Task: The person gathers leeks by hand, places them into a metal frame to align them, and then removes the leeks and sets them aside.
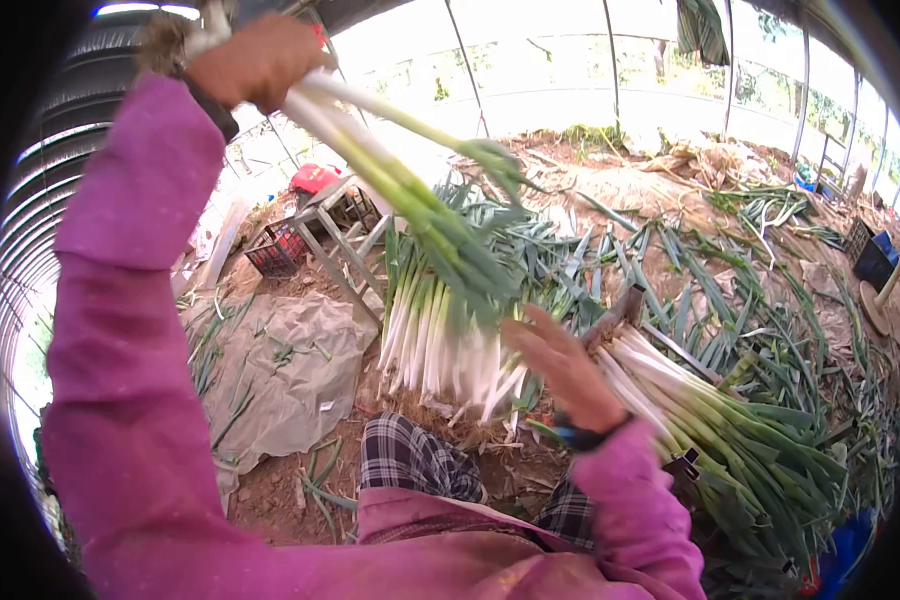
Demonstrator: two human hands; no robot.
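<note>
My left hand [260, 62], raised high at the upper left, is closed around a few leeks [410, 195] near their white root ends. Their green leaves hang down to the right, blurred at the tips. My right hand [558, 362] is held out flat with its fingers extended, just below those leaf tips, and nothing shows in it. Beyond it lies a row of leeks [435, 335], white stems toward me and leaves pointing away. To the right of my right hand, a thick bundle of leeks [720, 420] rests on a metal stand [615, 315].
At the left, a wooden stool [345, 235] stands beside a dark plastic crate [275, 252]. A pale plastic sheet [290, 385] covers soil there. Loose leek leaves [770, 340] litter the right side. A blue-and-black crate [875, 255] sits at the far right.
</note>
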